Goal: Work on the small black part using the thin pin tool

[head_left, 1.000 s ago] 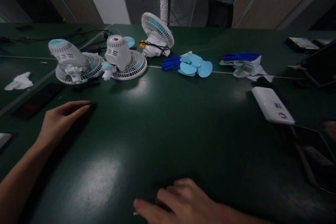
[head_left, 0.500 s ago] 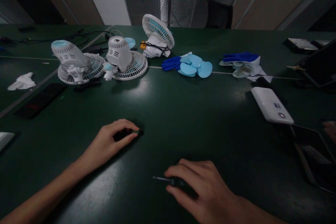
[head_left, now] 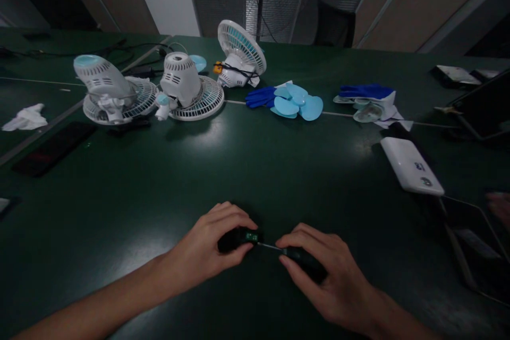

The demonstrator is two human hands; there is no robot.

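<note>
In my right hand [head_left: 334,276] is a screwdriver [head_left: 306,264] with a dark handle, its thin metal shaft pointing left. My left hand [head_left: 211,244] is closed around a small black object with a green patch [head_left: 252,236]; its kind I cannot make out, as the fingers cover part of it. The shaft's tip reaches the right end of that black object, but whether it goes in or only touches is unclear. Both hands are low over the front of the dark green table [head_left: 255,164].
Along the back stand white fans [head_left: 181,82], one upright fan [head_left: 241,53], a light blue fan blade [head_left: 297,102] and blue gloves [head_left: 364,90]. To the right lie a white device [head_left: 410,164] and a dark tablet-like thing [head_left: 474,234]. A dark phone-like slab [head_left: 53,147] lies left.
My left hand has moved right and toward me with the black object. My right hand has shifted slightly right and up with the screwdriver; the tip now meets the black object.
</note>
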